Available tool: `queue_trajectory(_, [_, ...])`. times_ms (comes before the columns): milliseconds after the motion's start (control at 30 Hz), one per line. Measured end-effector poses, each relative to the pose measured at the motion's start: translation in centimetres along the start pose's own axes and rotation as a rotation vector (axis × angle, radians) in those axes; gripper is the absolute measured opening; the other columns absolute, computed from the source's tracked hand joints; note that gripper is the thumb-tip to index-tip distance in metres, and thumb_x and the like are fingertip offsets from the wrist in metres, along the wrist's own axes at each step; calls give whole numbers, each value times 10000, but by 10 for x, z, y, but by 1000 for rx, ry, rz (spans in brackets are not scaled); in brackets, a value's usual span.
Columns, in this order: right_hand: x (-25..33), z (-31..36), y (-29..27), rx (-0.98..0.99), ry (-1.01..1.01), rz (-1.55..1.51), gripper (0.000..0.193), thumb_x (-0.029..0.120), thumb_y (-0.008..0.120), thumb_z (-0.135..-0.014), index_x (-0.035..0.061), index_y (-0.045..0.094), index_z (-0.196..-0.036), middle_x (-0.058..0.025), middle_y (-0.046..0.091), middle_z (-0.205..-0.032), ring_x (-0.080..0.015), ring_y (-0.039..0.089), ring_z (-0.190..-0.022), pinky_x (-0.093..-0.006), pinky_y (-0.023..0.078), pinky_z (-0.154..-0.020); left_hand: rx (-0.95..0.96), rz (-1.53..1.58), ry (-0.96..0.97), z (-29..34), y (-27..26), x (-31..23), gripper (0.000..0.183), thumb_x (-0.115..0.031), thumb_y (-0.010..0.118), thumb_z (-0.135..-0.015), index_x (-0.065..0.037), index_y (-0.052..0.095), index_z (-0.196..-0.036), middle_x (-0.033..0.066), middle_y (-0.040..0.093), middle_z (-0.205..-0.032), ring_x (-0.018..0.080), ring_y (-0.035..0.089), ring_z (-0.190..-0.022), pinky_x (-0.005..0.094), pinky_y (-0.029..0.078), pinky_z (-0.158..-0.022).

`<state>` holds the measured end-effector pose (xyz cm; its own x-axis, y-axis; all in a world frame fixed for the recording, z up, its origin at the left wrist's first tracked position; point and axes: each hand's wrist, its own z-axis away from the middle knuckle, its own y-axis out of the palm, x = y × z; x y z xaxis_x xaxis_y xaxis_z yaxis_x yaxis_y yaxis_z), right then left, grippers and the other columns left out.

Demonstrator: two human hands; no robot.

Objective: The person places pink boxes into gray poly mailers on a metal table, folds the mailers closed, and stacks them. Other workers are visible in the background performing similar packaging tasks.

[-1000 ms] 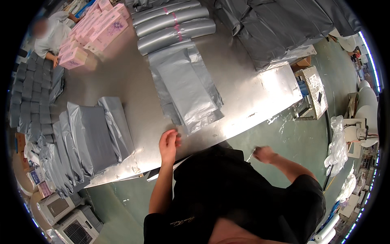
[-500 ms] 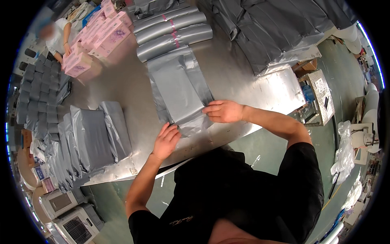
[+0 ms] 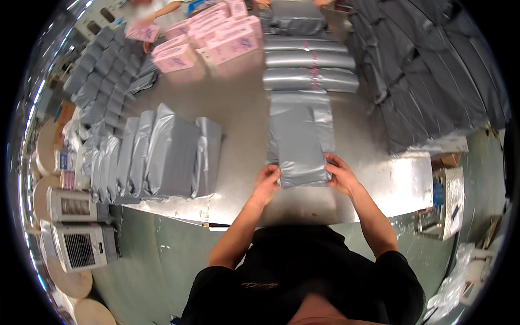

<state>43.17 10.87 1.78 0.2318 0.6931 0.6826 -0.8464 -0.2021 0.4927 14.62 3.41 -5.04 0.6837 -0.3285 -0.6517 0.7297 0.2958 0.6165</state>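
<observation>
A grey plastic bag lies on the metal table in front of me, a flatter, smooth panel along its middle and looser film at its sides. The fingers of my left hand are closed on its near left corner. My right hand pinches the near right edge, thumb and fingers round the film. Just beyond the bag are several rolled grey bundles with pink marks across them. To the left of my hands, filled grey packages stand upright in a row.
Pink boxes stand at the far left, where a co-worker's arm reaches over. Dark grey packages are piled high on the right. The metal table's near edge runs close before me. Air coolers stand on the floor at left.
My view has turned, so the table now sits squarer. Both hands have moved to the bag's near corners and gripped them; its crumpled near end now looks straighter and fuller.
</observation>
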Motion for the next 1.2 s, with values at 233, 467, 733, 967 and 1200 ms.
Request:
queue_trajectory(233, [6,-27,150,323,-142,302,908,354,756,-901,36,242,-1580,-153,505,-1439,-247,538,-1292,-401,477,-1046,-48,478,35,94,-5,-41,432,-340,476,-1072,-55,509,-1395,122,593,-1397,239,575,-1293,379,514,-1050])
queue_trajectory(467, [-10,-128,259,605,-36,1107,878,546,670,-944,-9,360,-1548,-244,600,-1362,-228,720,-983,-367,580,-858,-116,512,8,121,-115,27,316,-305,478,-1055,-66,591,-1227,145,676,-1240,268,692,-1037,396,589,-861])
queue_trajectory(733, [254,-439,211,-378,-1018,1831,721,369,739,-865,135,464,-1489,-235,533,-1416,-411,495,-1319,-506,427,-1070,54,-75,-211,62,-114,40,379,-255,565,-1053,-54,542,-1374,164,626,-1348,273,654,-1145,425,551,-971])
queue_trajectory(967, [284,-523,259,-413,-880,2001,710,402,808,-722,53,586,-1299,-274,499,-1436,-426,452,-1363,-595,322,-1130,72,-245,-102,77,-86,19,486,-225,635,-1019,-105,488,-1466,114,664,-1307,218,658,-1123,392,524,-1007])
queue_trajectory(1200, [225,-331,250,-213,-1075,1657,728,441,830,-705,166,601,-1340,-202,607,-1248,-376,573,-1184,-450,482,-1010,-39,-931,357,47,-13,-72,274,-101,666,-956,-34,647,-1221,132,665,-1162,258,645,-1063,364,522,-935])
